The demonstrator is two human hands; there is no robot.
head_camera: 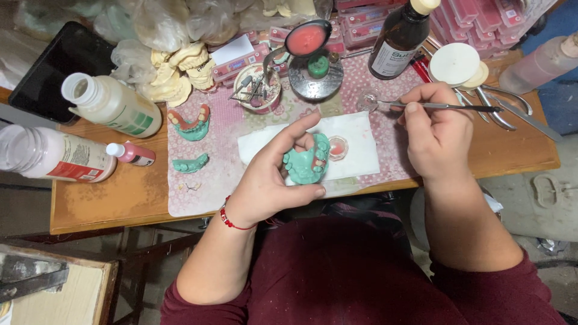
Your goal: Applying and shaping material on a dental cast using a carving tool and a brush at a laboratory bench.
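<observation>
Head view: left hand (pixel 271 174) grips chalky green dental cast (pixel 306 162).

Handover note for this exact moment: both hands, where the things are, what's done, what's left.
Left hand: fingers closed around the green dental cast, lifted over the white paper towel.
Right hand: pinches a thin metal instrument, tip at the small glass dish.
On the mat: small pink-filled cup beside the cast, two more green casts, brown bottle behind.
Done: pink material already on the held cast.
Left: cannot tell how much; other casts lie untouched.
</observation>
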